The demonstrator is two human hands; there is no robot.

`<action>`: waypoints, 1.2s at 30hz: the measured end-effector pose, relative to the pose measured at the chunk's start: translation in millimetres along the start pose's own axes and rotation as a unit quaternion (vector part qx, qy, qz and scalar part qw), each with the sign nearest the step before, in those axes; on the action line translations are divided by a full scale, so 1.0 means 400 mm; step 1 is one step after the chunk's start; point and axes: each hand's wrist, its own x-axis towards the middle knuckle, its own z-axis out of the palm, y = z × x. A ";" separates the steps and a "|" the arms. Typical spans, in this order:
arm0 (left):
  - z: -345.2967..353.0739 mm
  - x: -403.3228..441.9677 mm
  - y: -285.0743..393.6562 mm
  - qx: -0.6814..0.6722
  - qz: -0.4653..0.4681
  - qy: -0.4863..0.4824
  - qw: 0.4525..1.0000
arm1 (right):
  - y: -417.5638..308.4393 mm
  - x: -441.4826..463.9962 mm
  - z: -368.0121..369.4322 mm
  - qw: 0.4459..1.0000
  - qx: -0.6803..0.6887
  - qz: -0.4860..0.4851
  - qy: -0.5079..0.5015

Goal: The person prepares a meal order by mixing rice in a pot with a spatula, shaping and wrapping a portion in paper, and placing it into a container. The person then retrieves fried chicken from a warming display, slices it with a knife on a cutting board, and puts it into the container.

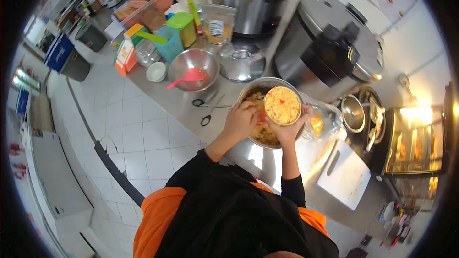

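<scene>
My right hand [289, 130] is wrapped round a round tub [282, 105] filled with a pale yellow, shredded-looking food with a small red spot on top. The tub is held over a large steel pot [246, 90] of brownish food. My left hand [241, 120] reaches over the pot's left side, its fingers bent down by something red; what they hold, if anything, is hidden. Left of the pot, black scissors [206, 110] lie on the steel counter [186, 117]. A steel bowl [178, 65] with a pink spatula [191, 74] stands further back.
Two large steel cookers [258, 5] [306, 43] stand behind the pot. A white cutting board [342, 174] lies at the right, near a plastic bag [327, 117] and a lit glass cabinet [415, 143]. Containers, including a green-lidded tub [182, 26], crowd the back left.
</scene>
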 end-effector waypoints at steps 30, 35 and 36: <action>-1.215 0.018 -1.419 -0.887 -0.109 0.218 0.392 | -0.339 -0.162 1.718 0.884 0.271 -0.008 -0.381; -1.312 0.254 -1.700 -0.869 -0.126 0.149 0.455 | -0.373 -0.066 1.844 0.911 0.217 0.022 -0.349; -1.329 0.304 -1.759 -0.862 -0.142 0.142 0.466 | -0.378 -0.054 1.849 0.919 0.194 0.033 -0.342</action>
